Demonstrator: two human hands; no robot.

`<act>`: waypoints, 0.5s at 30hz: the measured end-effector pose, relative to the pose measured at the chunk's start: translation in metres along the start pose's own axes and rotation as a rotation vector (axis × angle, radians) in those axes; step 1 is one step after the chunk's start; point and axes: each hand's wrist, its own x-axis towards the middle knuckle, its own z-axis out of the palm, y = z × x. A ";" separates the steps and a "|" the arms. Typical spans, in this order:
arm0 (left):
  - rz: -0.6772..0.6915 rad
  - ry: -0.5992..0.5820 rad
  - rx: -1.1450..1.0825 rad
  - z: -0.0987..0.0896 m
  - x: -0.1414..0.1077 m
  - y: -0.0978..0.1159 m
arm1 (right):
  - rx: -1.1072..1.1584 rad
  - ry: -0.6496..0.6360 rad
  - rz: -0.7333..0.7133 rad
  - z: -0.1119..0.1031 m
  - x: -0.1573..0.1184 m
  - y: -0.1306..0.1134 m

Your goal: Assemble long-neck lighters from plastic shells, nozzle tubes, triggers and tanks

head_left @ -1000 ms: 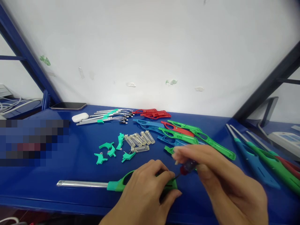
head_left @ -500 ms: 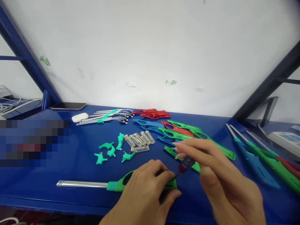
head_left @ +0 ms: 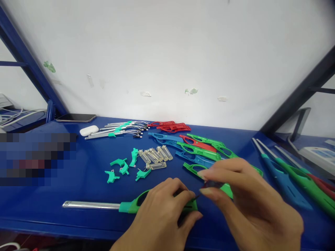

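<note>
My left hand (head_left: 162, 212) presses a green long-nosed gas lighter (head_left: 133, 205) against the blue table, its fingers wrapped round the handle. The lighter's silver tube points left. My right hand (head_left: 243, 202) pinches the dark handle of a small screwdriver (head_left: 213, 184) between thumb and fingers. Its thin shaft slants down to the handle's right end, by my left fingertips; the tip itself is hidden. Beyond my hands lie clear fuel tanks (head_left: 157, 166), teal triggers (head_left: 112, 176) and green handle halves (head_left: 199, 150).
At the back are silver tubes with wires (head_left: 117, 130), red handle halves (head_left: 170, 126), a white case (head_left: 89, 130) and a phone (head_left: 76, 118). Several assembled lighters (head_left: 285, 177) lie on the right. A white wall (head_left: 167, 52) stands behind the table.
The fingers of my right hand have closed in on the screwdriver handle, with the thumb now against it. My left hand and the lighter have stayed in place.
</note>
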 end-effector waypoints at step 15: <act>0.015 -0.002 0.001 0.001 0.000 0.000 | -0.006 -0.037 0.025 0.006 -0.002 0.002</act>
